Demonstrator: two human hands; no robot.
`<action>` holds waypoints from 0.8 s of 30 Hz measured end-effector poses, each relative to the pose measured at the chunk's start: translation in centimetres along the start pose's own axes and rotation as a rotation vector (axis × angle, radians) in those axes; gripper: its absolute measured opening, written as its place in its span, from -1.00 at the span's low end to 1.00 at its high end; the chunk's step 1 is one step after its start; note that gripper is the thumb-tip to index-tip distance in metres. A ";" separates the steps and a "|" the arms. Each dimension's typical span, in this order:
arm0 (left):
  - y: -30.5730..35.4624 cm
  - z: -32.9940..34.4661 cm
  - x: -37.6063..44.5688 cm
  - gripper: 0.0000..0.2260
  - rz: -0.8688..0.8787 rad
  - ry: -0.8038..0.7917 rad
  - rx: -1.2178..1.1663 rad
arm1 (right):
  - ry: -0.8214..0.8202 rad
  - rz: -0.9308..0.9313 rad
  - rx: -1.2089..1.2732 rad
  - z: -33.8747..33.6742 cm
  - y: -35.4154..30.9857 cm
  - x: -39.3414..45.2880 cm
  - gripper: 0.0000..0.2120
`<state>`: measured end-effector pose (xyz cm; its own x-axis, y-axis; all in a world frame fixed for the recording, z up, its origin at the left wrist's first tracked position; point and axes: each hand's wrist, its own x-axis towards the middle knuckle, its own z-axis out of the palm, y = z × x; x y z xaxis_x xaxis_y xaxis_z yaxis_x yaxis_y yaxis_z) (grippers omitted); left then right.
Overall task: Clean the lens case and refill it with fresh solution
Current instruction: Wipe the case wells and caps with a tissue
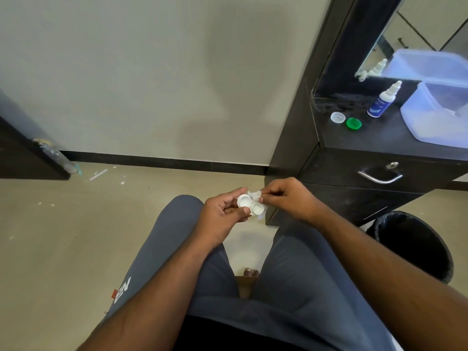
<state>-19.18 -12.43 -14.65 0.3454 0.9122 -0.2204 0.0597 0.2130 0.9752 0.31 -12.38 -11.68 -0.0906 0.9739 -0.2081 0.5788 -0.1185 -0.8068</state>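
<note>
My left hand (pixel 222 211) grips a white twin-well lens case (pixel 250 205) above my knees, both wells uncapped and facing up. My right hand (pixel 286 196) pinches a small crumpled white tissue (pixel 254 195) against the case's far edge. On the dark dresser top at the right lie the two loose caps, one white (pixel 337 117) and one green (pixel 353 123). A white solution bottle with a blue label (pixel 382 101) stands upright just behind them, capped.
A translucent plastic tub (pixel 435 115) sits on the dresser (pixel 379 140) at the far right, below a mirror. A drawer with a metal handle (pixel 379 177) is under the top. A black bin (pixel 415 244) stands on the floor by my right arm.
</note>
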 end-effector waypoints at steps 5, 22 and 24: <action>0.2 0.1 -0.1 -0.56 -0.002 0.080 -0.073 | -0.055 0.078 0.132 0.5 -0.9 0.4 -0.90; -0.9 0.5 0.5 -0.72 -0.088 0.159 -0.161 | 0.303 0.309 0.554 5.2 -1.3 -1.4 -0.85; -0.9 0.4 0.5 -0.73 -0.081 0.171 -0.164 | 0.355 0.299 0.504 5.7 -1.2 -1.4 -0.85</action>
<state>-18.66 -12.27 -15.62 0.1817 0.9327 -0.3115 -0.0764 0.3292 0.9412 -4.88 -14.73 -13.63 0.3358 0.8795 -0.3373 0.0823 -0.3841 -0.9196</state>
